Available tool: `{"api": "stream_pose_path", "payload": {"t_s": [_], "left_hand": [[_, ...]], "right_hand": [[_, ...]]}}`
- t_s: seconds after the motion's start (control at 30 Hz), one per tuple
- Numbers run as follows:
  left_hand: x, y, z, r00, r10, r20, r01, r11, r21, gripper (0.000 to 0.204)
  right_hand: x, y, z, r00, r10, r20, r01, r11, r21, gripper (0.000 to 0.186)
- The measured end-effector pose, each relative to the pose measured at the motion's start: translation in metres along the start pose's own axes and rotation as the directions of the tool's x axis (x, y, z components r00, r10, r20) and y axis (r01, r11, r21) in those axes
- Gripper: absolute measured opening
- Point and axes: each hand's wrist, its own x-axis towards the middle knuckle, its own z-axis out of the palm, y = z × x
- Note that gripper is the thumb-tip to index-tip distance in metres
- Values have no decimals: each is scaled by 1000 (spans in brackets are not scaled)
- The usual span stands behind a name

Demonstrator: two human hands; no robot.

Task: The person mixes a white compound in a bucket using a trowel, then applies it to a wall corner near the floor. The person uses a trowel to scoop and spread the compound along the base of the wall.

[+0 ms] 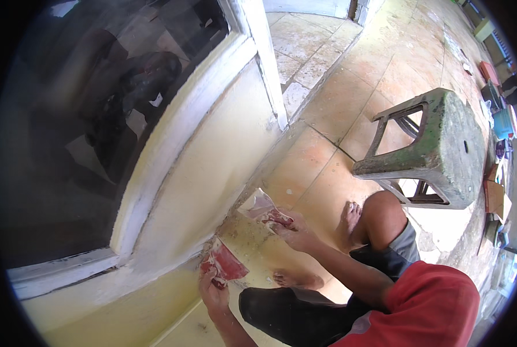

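Observation:
My left hand [214,294] is closed on a red putty spreader [231,263] with whitish smears, held close to the foot of the wall. To its upper right, my right hand [296,233] grips the red, putty-smeared handle of a putty knife [257,206], whose wide whitish blade points toward the wall's base. The two tools are apart from each other. Beside them rises a cream wall [212,147] below a white-painted window frame [180,115], with rough whitish patches along its lower edge.
My bare feet [351,217] and bent knees are close to the hands. A worn green stool [443,147] stands on the tiled floor [322,156] to the right. Along the far right are a blue tub [503,122], a cardboard box [494,196] and other clutter. Dark glass [96,144] fills the window.

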Motion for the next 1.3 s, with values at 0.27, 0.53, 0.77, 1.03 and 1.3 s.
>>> {"api": "stream_pose_path", "payload": {"t_s": [0.27, 0.53, 0.77, 1.03, 1.3], "left_hand": [[-145, 113, 203, 964, -245, 105, 256, 961, -106, 51], [-288, 230, 360, 910, -321, 263, 323, 946, 39, 56], [-377, 242, 375, 869, -278, 409, 266, 960, 89, 59], [-475, 204, 389, 829, -220, 515, 267, 964, -18, 49], [-540, 134, 460, 782, 117, 612, -227, 968, 104, 36]], "right_hand": [[-116, -259, -10, 844, -453, 288, 532, 641, -553, 69], [-204, -461, -41, 668, -625, 405, 626, 176, -760, 43], [-307, -510, -66, 782, -590, 201, 416, 255, -873, 64], [-463, -516, -67, 851, -517, -91, 132, 379, -916, 48], [-564, -583, -97, 755, 324, -570, 94, 808, 582, 22]]}}
